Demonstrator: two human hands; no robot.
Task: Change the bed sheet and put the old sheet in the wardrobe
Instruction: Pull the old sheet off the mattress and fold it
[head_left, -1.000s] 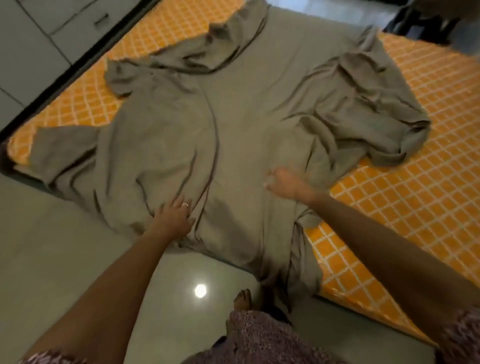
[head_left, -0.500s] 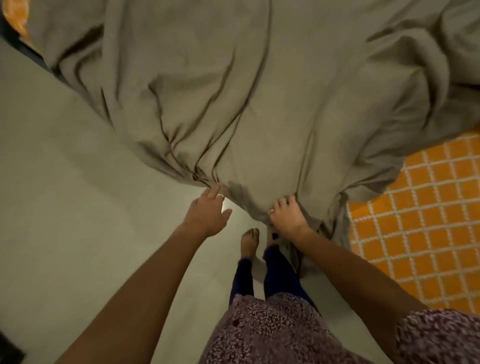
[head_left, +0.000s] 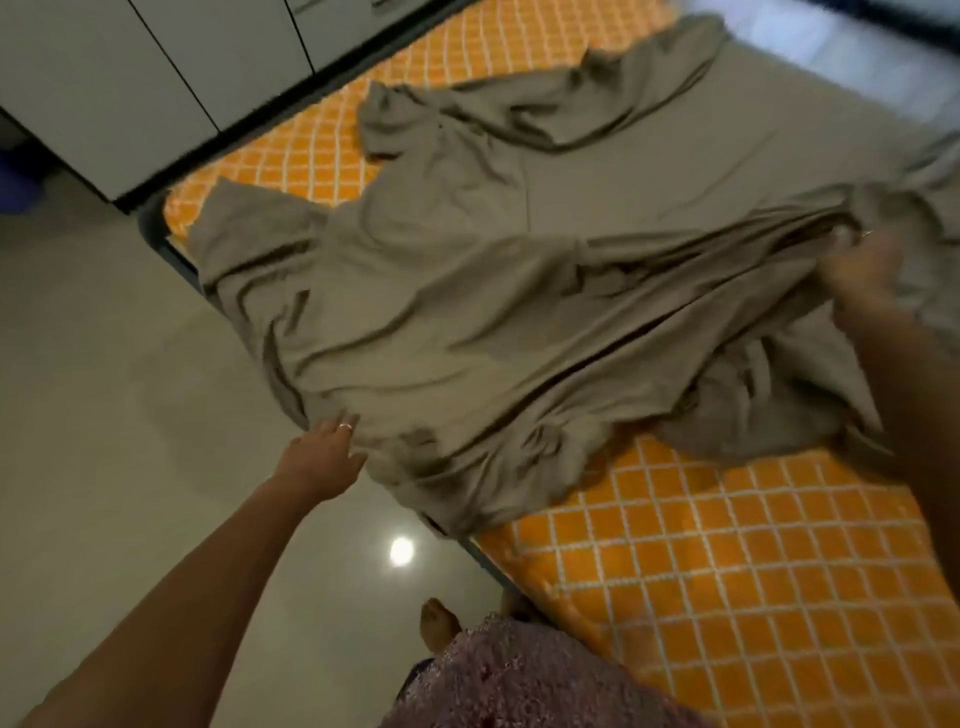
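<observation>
A grey-brown bed sheet (head_left: 467, 312) is being shown lying crumpled and partly spread across the orange, white-gridded mattress (head_left: 753, 561), its near edge hanging over the mattress side, one portion gathered and lifted at right.

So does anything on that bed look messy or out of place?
Yes. The grey sheet lies crumpled and askew, leaving the orange checked mattress bare at the near and far corners. The right hand, blurred, seems to grip a bunched fold; the left hand rests at the overhanging edge.
</observation>
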